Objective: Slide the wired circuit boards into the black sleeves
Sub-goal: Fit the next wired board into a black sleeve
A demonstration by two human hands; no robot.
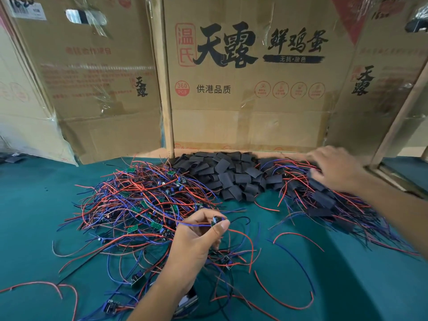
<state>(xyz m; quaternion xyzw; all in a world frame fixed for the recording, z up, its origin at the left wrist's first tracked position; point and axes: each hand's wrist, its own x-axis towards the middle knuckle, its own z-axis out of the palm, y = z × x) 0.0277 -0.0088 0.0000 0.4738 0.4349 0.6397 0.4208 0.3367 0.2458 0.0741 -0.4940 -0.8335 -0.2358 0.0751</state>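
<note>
Seen from the head camera, a person works at a green table walled at the back by cardboard boxes. At about 6 o'clock, the left hand pinches a small circuit board between thumb and fingers, its red and blue wires trailing out to the left and right. At 2 o'clock, well apart from it, the right hand lies blurred, fingers spread loosely over a heap of already sleeved boards; it seems to hold nothing, though the blur leaves some doubt. The pile of empty black sleeves sits at 12 o'clock, up and slightly right of the held board, between the two hands and nearer the right one. A tangle of unsleeved wired boards fills 10 o'clock. Loose wires cross the bare cloth between the held board and the sleeves, and could snag.
</note>
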